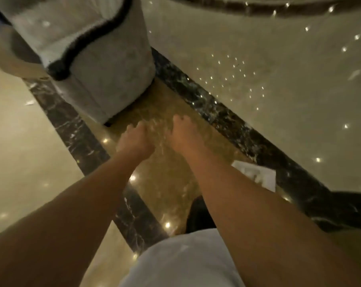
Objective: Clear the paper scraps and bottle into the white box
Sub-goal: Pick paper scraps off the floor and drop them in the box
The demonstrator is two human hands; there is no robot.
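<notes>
Both my arms stretch forward and down over a glossy marble floor. My left hand (135,139) and my right hand (182,134) hang side by side above the tan floor strip, seen from the back with fingers bent downward. Blur hides whether either holds anything. A small paper scrap (29,102) lies on the pale floor at the left, and another scrap (354,74) lies at the far right. A white flat thing (258,176), paper or a box, lies beside my right forearm. No bottle is in view.
A grey upholstered seat with black piping (96,59) stands just beyond my hands at upper left. Dark marble bands (217,108) border the tan strip. A dark object (341,210) sits at the right edge. My white shirt fills the bottom.
</notes>
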